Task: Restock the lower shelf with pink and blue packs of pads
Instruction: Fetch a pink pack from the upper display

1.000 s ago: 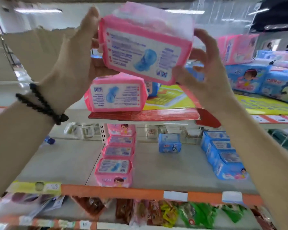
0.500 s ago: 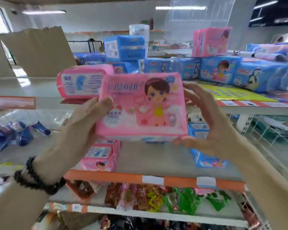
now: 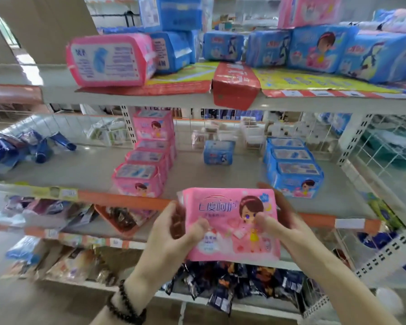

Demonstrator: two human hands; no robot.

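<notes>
Pink pack [image 3: 230,221] held face-up in both hands, left hand [image 3: 174,233] and right hand [image 3: 288,228] fingers pinching its sides to steady it; lower shelf [image 3: 220,174] just beyond, pink row [image 3: 145,165] ahead-left.

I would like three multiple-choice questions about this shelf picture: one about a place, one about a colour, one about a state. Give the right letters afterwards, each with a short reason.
1. Where is the single small blue pack?
A. on the lower shelf, between the pink row and the blue row
B. on the floor
C. in the hands

2. What colour is the soft plastic pack being held?
A. blue
B. pink
C. green

3. How is that pack held?
A. by both hands
B. by one hand
C. by no hand

Answers:
1 A: the single small blue pack stands alone there.
2 B: the held pink pack is pink.
3 A: the left hand and right hand grip its sides.
</notes>
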